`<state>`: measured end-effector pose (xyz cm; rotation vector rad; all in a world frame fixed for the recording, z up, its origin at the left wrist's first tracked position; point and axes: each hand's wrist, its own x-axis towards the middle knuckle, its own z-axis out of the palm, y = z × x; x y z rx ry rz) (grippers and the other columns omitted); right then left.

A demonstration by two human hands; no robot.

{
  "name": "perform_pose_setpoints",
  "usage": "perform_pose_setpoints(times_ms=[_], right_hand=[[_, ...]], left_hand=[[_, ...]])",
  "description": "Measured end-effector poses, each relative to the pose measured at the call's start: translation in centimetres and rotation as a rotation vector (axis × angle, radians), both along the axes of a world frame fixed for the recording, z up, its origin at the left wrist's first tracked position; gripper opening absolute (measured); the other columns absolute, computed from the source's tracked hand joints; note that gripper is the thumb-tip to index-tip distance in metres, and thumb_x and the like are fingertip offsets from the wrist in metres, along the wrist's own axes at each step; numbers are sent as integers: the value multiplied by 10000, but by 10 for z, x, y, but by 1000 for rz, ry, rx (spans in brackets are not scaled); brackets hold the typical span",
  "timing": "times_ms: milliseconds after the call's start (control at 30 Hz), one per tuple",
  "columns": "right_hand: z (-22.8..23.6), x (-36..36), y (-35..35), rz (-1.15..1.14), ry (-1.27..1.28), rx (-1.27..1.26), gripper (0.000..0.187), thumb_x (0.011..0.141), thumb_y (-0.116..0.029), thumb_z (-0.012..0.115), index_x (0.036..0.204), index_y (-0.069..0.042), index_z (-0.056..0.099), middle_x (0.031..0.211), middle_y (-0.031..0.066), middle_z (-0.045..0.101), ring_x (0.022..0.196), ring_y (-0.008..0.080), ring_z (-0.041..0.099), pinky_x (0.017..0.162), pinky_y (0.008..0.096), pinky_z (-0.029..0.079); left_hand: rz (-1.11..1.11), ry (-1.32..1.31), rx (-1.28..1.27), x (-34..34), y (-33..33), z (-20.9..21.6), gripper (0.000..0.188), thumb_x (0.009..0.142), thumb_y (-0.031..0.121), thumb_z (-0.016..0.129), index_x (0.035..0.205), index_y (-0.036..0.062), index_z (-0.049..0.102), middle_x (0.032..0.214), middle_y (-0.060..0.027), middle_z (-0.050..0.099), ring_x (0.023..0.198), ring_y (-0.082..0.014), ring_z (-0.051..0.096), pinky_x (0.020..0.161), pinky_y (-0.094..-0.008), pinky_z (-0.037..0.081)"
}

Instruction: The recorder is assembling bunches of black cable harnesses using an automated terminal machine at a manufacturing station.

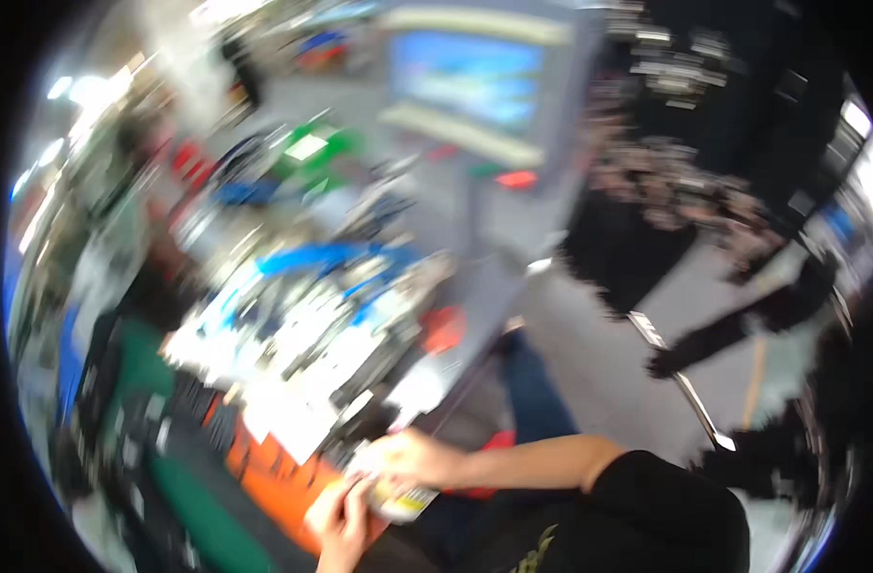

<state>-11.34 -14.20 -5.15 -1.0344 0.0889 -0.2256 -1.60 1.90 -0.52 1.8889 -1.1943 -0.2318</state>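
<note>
Both of my hands meet low in the view, close to my body. A pale, rounded thing with a yellow patch [405,503] sits between and just below them. It looks like a small bottle or tub, but blur hides its exact kind. My right hand [415,460] is closed, its fingers bent over the top of this thing. Beside it on the left, my left hand [337,514] has its fingers curled in, with the tips close to those of the right. What those left fingers pinch is too smeared to make out.
A cluttered bench with white and blue items [322,315] lies ahead, beyond an orange tray with dark tools [269,477]. A red round thing [444,329] is near its right edge. Farther off stands a lit screen [467,78]. Dark equipment [627,244] stands to the right.
</note>
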Motion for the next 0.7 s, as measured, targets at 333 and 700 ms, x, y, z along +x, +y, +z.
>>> perform_pose_setpoints(times_ms=[333, 700], right_hand=[[23, 13, -29, 321, 170, 174, 217, 994, -163, 568, 1117, 0, 643, 841, 30, 670, 632, 39, 590, 518, 163, 402], [-1, 19, -31, 111, 73, -205, 72, 864, 10, 708, 920, 23, 665, 871, 51, 666, 676, 42, 588, 565, 177, 443]], left_hand=[[123, 306, 37, 0, 2, 6, 147, 885, 22, 660, 1025, -16, 684, 790, -116, 689, 661, -186, 671, 610, -275, 516], [-41, -131, 126, 5, -22, 7, 83, 857, 15, 677, 932, -10, 651, 699, -109, 635, 549, -190, 620, 471, -285, 463]])
